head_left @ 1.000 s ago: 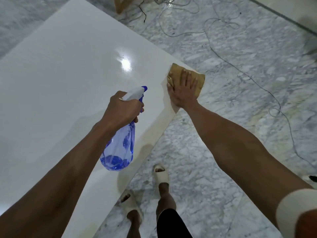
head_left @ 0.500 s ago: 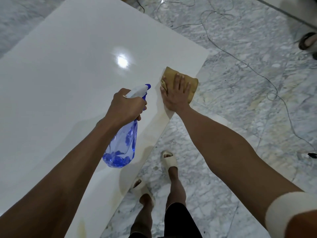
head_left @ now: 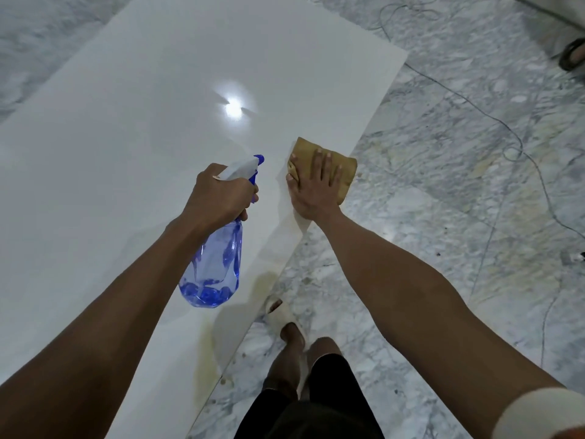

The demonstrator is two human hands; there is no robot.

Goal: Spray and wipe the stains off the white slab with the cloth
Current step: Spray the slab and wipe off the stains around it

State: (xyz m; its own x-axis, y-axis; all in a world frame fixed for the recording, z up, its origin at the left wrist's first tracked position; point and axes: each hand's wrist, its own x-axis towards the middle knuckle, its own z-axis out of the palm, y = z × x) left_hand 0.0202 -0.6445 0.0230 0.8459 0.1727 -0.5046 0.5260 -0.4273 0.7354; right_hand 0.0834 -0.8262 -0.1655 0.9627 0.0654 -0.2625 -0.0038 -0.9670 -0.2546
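- Our left hand grips the spray bottle over the white slab; a little blue liquid pools at its bottom.
- Our right hand presses flat, fingers spread, on the cloth at the slab's right edge.
- Yellowish stains lie near that edge.

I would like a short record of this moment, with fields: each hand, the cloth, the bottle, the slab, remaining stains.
left hand: gripping the spray bottle by its trigger head, above the slab
right hand: flat, fingers spread, pressing the cloth
cloth: tan, folded, at the slab's right edge
spray bottle: clear blue, little liquid at the bottom
slab: white, glossy, lying on marble floor
stains: yellowish, near the edge, closer to the person
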